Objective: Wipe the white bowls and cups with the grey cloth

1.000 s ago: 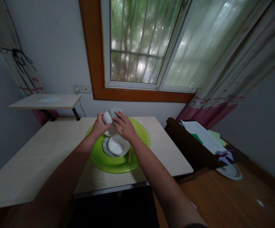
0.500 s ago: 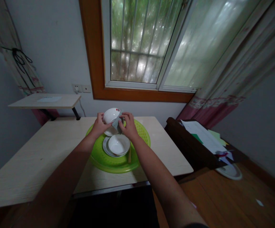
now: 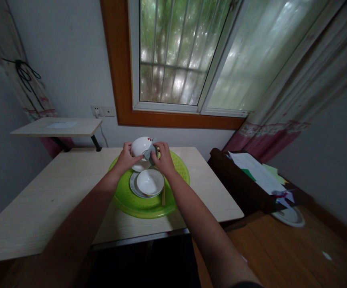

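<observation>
Bowl in the head view: how does it look?

White and glossy, with a rounded side and small red marks toward its upper right. It is tilted, held up over the far part of the green tray.

And the hands?

The left hand has its grip closed on the bowl's left side, fingers and thumb at the edge. The right hand has its grip pinching a grey-green cloth, bunched up against the bowl's right side.

What's on the tray?

Nearer the person, a second white bowl, upright and showing its inside, sits on a plate. Wooden chopsticks lie just to its right; I can't tell how many. Below the held one is another white dish, partly hidden.

And under it all?

A pale wooden table, below the window.
</observation>
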Available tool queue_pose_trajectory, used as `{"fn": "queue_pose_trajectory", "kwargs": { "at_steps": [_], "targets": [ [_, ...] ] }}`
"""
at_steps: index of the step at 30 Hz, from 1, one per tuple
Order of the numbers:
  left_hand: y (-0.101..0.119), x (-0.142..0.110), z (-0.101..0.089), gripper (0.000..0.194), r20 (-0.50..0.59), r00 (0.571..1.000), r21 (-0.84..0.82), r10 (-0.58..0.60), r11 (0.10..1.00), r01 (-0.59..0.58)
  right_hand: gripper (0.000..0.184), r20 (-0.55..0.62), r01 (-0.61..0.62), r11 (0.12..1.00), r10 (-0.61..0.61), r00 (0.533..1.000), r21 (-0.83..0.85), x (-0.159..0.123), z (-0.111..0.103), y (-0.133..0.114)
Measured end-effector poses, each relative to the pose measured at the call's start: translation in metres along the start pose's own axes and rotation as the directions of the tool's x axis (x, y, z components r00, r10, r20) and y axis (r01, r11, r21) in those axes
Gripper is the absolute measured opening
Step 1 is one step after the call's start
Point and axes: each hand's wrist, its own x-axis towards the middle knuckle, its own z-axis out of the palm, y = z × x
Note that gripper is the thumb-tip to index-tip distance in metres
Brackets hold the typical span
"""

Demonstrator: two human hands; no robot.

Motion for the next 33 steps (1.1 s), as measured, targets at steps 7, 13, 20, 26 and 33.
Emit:
{"fn": "queue_pose_trajectory", "kwargs": {
  "at_steps": [7, 13, 20, 26, 33],
  "targets": [
    [0.004, -0.001, -0.001, 0.077, -0.005, 1.000, -0.003, -0.024, 1.000, 0.024, 0.036, -0.017, -0.081, 0.996, 0.082, 0.996, 0.037, 0.000, 0.005, 0.008],
    [-0.002, -0.001, -0.001, 0.073, 0.091, 0.996, 0.048, -0.002, 0.999, -0.002, 0.048, 0.095, 0.071, 0.997, -0.068, 0.993, -0.026, 0.000, 0.003, -0.001],
    [0.004, -0.003, 0.000, 0.068, 0.104, 0.995, 0.045, 0.004, 0.999, -0.008, 0.048, 0.269, 0.293, 0.952, -0.262, 0.927, -0.084, -0.001, 0.002, -0.021],
    [0.004, 0.001, -0.003, 0.070, -0.010, 1.000, 0.052, -0.009, 0.999, 0.009, 0.048, 0.117, 0.135, 0.990, -0.140, 0.983, 0.049, 0.001, 0.003, -0.008],
    [-0.004, 0.005, -0.006, 0.070, -0.080, 0.997, -0.071, -0.008, 0.997, 0.002, 0.057, 0.109, -0.177, 0.951, 0.154, 0.982, 0.252, 0.000, 0.006, 0.010]
  ]
}}
